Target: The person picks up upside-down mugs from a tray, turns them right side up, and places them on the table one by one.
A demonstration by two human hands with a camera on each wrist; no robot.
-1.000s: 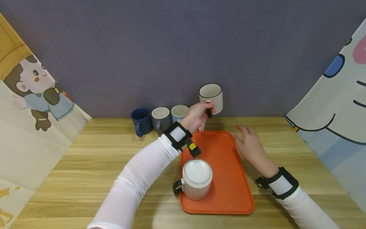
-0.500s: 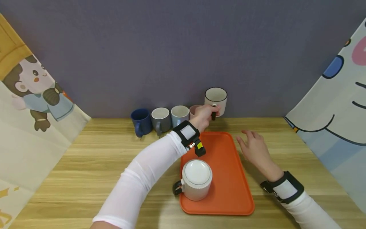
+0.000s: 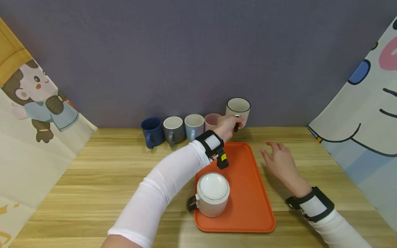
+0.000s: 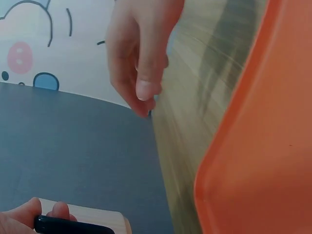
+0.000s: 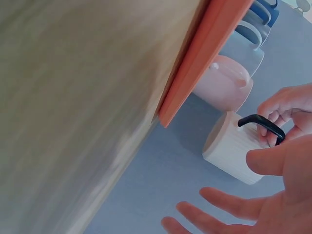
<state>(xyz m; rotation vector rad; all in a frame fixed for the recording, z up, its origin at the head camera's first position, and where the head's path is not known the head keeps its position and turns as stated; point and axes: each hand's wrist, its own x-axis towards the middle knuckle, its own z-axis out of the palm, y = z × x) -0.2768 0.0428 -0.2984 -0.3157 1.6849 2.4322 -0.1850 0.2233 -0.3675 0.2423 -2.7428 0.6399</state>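
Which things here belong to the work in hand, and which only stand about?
In the work:
left hand, holding the cream mug by its handle
orange tray
upside-down mug on it

Standing about:
navy mug
grey mug
light blue mug
pink mug

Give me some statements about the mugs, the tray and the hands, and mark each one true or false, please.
1. The left hand holds the cream mug by its black handle. True.
2. The right hand grips the tray. False: it is open, beside the tray.
3. A white mug stands upside down on the tray. True.
4. The blue mug lies on its side. False: it stands upright in the row.
5. The pink mug is on the tray. False: it stands behind it.
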